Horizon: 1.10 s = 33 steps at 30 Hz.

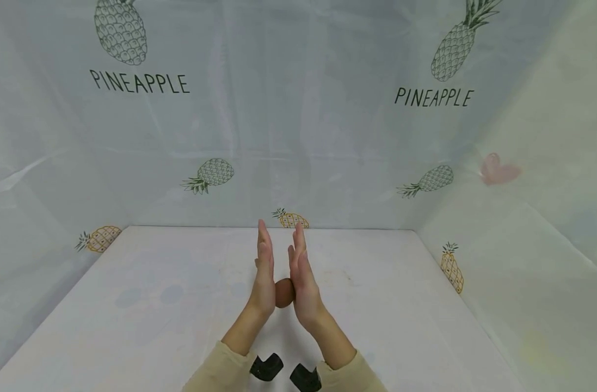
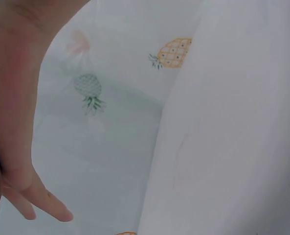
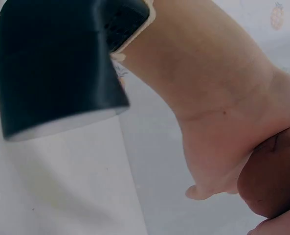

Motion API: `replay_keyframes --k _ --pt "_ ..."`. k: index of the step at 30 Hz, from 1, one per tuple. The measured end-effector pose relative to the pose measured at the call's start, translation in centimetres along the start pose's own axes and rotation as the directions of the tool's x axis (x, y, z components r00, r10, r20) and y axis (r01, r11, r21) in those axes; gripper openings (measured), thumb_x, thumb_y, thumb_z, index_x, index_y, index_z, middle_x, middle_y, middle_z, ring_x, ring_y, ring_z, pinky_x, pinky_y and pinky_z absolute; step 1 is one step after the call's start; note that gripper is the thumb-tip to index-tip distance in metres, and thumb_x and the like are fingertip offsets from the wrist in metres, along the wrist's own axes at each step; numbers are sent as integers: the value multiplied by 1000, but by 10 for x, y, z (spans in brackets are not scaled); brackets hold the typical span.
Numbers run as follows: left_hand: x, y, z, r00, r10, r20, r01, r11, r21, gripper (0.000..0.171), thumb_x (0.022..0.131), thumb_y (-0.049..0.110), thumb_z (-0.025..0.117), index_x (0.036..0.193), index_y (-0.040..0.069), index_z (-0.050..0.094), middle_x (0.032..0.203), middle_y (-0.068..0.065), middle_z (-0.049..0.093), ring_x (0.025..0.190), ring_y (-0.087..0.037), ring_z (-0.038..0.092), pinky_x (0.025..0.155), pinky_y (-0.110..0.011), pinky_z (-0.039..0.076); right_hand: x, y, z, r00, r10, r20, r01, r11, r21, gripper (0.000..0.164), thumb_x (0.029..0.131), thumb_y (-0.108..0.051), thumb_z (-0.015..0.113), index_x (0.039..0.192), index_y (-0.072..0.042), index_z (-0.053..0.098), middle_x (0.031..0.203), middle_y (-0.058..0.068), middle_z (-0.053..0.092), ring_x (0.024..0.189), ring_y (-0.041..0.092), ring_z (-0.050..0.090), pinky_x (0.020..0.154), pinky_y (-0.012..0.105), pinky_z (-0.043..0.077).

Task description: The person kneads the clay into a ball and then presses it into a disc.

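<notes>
Brown ball [image 1: 284, 293], one, between two hands [image 1: 265, 276] [image 1: 304, 286]

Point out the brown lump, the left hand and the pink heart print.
Brown lump [image 1: 285, 293]: head view, middle of its visible surface, between the palms.
Left hand [image 1: 265, 279]: head view, middle of the hand.
Pink heart print [image 1: 498, 171]: head view, middle of the heart.

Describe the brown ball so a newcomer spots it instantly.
Find the white table below the pineapple-print sheet. Over it, the person's left grip and right grip face each other, fingers straight. Held between the palms is the ball: the only rounded brown thing, unlike the black angled pieces near the sleeves.
</notes>
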<state>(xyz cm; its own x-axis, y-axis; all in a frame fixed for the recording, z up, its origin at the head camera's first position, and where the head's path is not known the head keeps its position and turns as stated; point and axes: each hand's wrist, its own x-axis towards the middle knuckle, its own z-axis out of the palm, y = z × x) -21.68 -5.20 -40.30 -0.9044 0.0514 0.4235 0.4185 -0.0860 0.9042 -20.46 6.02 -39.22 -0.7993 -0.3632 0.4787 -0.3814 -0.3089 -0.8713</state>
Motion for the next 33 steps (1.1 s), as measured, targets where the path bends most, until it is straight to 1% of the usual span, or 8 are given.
replay_keyframes --k 2,5,8,11,15,23,29,33 --pt "0 -1 1 1000 -5 2 5 1000 6 67 110 57 4 169 31 -15 175 12 -19 162 -18 -20 119 -65 -27 0 0 0 1000 -4 -6 4 1000 -3 65 114 -50 7 170 -26 -15 177 -4 -20 163 31 -16 129 57 -12" --pt "-1 -2 4 1000 -12 28 11 1000 15 67 110 57 4 169 32 -16 175 12 -21 162 -20 -20 118 -67 -28 0 -2 -2 1000 -1 -21 1 1000 -7 65 114 -49 7 170 -26 -14 177 -6 -19 163 31 -15 129 57 -12" --pt "-3 -3 8 998 -18 57 16 999 32 65 110 55 4 168 34 -18 175 12 -22 161 -19 -22 117 -67 -28 1 -4 -4 999 -1 -36 1 1000 -10 63 113 -48 7 171 -29 -12 177 -9 -18 163 30 -15 129 57 -12" --pt "-4 -4 12 997 -18 71 15 999 40 65 110 54 4 168 34 -19 175 11 -23 160 -17 -24 117 -67 -29 1 -7 -5 999 11 -44 -11 1000 -3 61 113 -49 7 170 -35 -10 177 -11 -18 163 29 -15 128 58 -14" --pt "-5 -5 14 997 -13 82 9 999 43 67 110 59 4 168 34 -18 175 9 -22 161 -18 -24 117 -68 -28 1 -8 -6 998 34 -50 -34 999 4 61 112 -50 7 169 -41 -9 177 -11 -18 163 30 -15 127 61 -15" --pt "-10 -2 19 993 -13 118 8 999 42 68 109 62 5 168 36 -19 176 7 -21 161 -21 -23 118 -68 -27 2 -6 -11 998 32 -60 -32 999 7 64 112 -52 8 170 -34 -13 176 -14 -18 163 33 -15 127 64 -13" --pt "-11 0 22 992 1 129 -3 1000 14 67 110 61 6 167 37 -18 175 9 -24 161 -19 -26 118 -66 -29 3 -5 -12 998 23 -61 -22 1000 18 64 113 -52 8 170 -33 -13 176 -13 -19 163 31 -15 128 61 -13" --pt "-13 1 22 993 7 120 -10 1000 23 68 110 61 7 167 34 -19 174 12 -25 160 -21 -28 117 -67 -28 3 -2 -11 998 43 -52 -42 999 27 65 112 -53 8 170 -33 -15 176 -11 -21 163 32 -17 126 65 -14"
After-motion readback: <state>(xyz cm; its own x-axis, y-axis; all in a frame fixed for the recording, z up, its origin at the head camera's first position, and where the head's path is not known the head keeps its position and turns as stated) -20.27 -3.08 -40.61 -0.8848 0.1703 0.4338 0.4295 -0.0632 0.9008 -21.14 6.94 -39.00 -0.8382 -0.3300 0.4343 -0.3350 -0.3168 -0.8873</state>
